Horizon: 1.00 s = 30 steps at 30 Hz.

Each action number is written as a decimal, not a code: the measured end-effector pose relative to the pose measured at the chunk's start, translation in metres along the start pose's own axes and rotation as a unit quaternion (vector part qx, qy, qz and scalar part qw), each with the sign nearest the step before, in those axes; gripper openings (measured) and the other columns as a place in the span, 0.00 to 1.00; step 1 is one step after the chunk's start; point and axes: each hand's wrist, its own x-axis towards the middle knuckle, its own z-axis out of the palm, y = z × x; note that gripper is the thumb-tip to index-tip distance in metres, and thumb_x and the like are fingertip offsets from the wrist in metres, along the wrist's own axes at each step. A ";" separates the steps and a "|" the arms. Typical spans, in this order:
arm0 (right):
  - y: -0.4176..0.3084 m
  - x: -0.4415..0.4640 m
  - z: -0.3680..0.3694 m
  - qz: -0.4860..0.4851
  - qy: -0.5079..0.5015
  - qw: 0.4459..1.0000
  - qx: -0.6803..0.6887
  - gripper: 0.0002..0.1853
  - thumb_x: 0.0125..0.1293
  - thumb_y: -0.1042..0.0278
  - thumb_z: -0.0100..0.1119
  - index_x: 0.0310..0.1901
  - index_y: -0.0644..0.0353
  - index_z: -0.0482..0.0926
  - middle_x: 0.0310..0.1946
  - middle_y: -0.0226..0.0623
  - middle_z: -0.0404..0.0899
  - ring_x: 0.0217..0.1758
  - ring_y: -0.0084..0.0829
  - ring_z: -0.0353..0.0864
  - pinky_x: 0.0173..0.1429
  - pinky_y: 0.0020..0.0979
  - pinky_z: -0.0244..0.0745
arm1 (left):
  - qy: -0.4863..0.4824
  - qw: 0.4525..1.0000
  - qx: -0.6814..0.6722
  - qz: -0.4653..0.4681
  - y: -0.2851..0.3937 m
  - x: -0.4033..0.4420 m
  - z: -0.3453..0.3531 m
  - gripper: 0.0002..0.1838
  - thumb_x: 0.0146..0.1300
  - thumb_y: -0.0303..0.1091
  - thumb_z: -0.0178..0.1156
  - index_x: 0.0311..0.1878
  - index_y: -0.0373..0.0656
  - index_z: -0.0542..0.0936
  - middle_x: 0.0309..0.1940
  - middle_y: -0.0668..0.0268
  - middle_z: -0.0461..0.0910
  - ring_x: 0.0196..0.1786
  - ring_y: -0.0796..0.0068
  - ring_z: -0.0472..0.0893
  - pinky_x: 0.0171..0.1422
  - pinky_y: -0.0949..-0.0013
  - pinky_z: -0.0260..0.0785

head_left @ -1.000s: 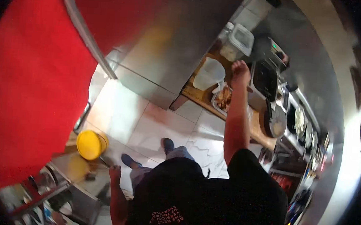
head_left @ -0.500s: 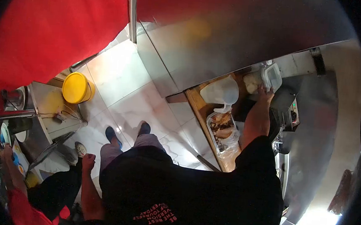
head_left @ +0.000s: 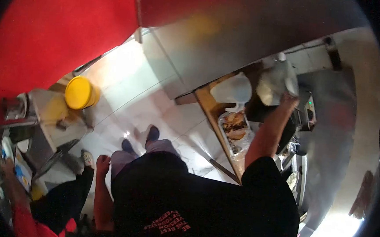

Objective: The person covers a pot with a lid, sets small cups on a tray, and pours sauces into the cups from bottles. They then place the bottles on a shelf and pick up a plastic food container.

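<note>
My right hand (head_left: 290, 100) reaches over the shelf at the right, its fingers closed on the edge of a clear plastic container (head_left: 291, 85), which motion smears. Just left of it sits a pale, roundish item (head_left: 266, 92), too blurred to name. A translucent white jug (head_left: 236, 88) stands beside these. Nearer my body is a clear tray (head_left: 235, 128) of browned food, with crumpled plastic wrap at its near end. Down by my left thigh hangs my left hand (head_left: 103, 163), its fingers curled in and nothing visible in them.
A yellow lidded bucket (head_left: 78, 93) stands on the tiled floor. At lower left, a person in a red top (head_left: 26, 219) works by cluttered shelving. A metal counter (head_left: 330, 128) runs along the right, beside a device with a green light (head_left: 310, 103). A red cloth (head_left: 59, 30) hangs at upper left.
My right hand has shifted right and slightly nearer my body; the container in it has moved and tilted. My left hand has swung slightly up and right in view.
</note>
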 end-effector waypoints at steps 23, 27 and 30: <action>0.074 -0.395 -0.151 -0.071 0.154 0.322 0.932 0.44 0.55 0.55 0.80 0.70 0.58 0.67 0.66 0.53 0.69 0.70 0.48 0.70 0.74 0.50 0.68 | 0.041 0.985 -0.071 0.153 0.066 -0.036 -0.031 0.16 0.67 0.42 0.66 0.47 0.37 0.83 0.43 0.56 0.87 0.46 0.61 0.86 0.55 0.61 0.78; -0.014 -0.443 -0.197 -0.160 0.070 0.463 0.869 0.37 0.62 0.42 0.65 0.65 0.62 0.72 0.61 0.44 0.73 0.65 0.46 0.73 0.68 0.51 0.71 | 0.093 0.956 -0.204 0.190 0.086 -0.084 -0.066 0.14 0.71 0.38 0.65 0.50 0.37 0.81 0.42 0.61 0.86 0.44 0.71 0.84 0.48 0.66 0.79; -0.099 -0.508 -0.270 -0.206 -0.234 0.314 0.897 0.34 0.64 0.40 0.59 0.61 0.60 0.74 0.56 0.41 0.76 0.59 0.46 0.76 0.61 0.50 0.74 | 0.187 0.911 -0.312 0.192 0.109 -0.134 -0.100 0.10 0.72 0.35 0.65 0.49 0.39 0.81 0.42 0.66 0.84 0.43 0.75 0.82 0.49 0.68 0.77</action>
